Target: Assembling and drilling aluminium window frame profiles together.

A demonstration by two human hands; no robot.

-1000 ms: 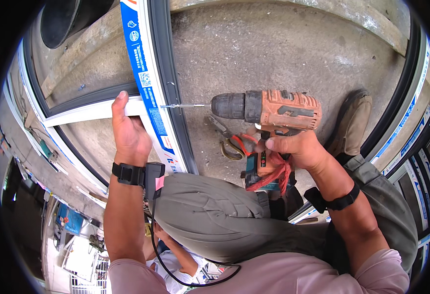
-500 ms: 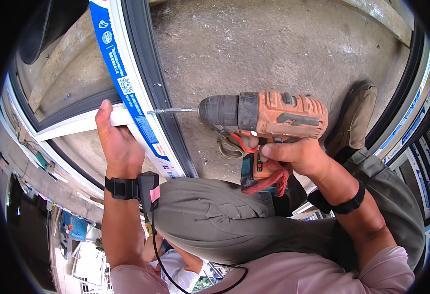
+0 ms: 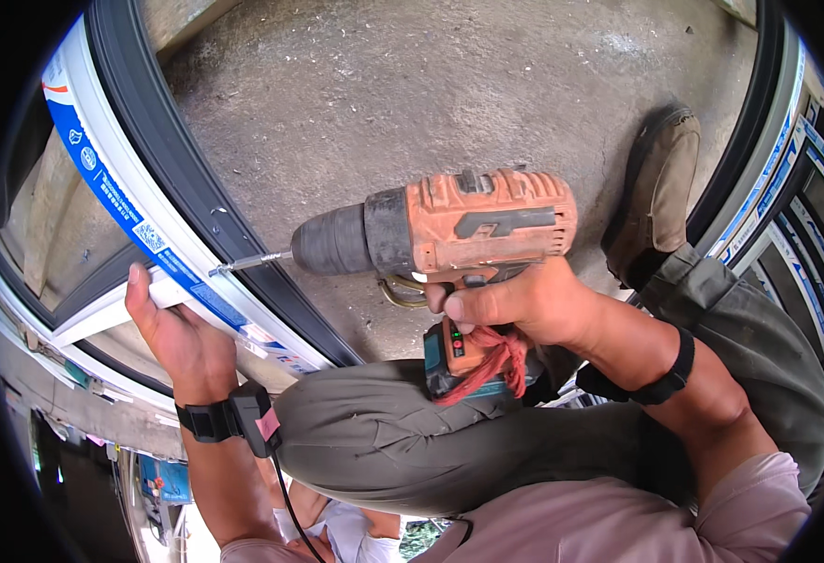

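My right hand (image 3: 524, 298) is wrapped round the grip of an orange and black cordless drill (image 3: 491, 223), its index finger by the trigger. Red cloth (image 3: 496, 361) is tied about the drill's base, above the battery. From the chuck a long thin bit (image 3: 254, 262) points left, its tip at the blue-filmed face of a white and dark grey window frame (image 3: 163, 174). Close by, my left hand (image 3: 191, 347) grips the frame where a white crossbar (image 3: 102, 317) joins it. The thumb stands up along the bar; the other fingers are partly hidden beneath.
Below the drill hangs a brass-coloured loop (image 3: 400, 293). My bent knee (image 3: 365, 422) lies close under the frame, and my shoe (image 3: 656, 188) rests on the concrete floor (image 3: 430, 94). More filmed frames (image 3: 815, 225) stand at the right. Another person (image 3: 346, 525) shows at the bottom.
The view has shifted and tilted, so frame, drill and both hands appear further left. The bit's tip stays at the frame. Orange handles seen under the drill are now hidden.
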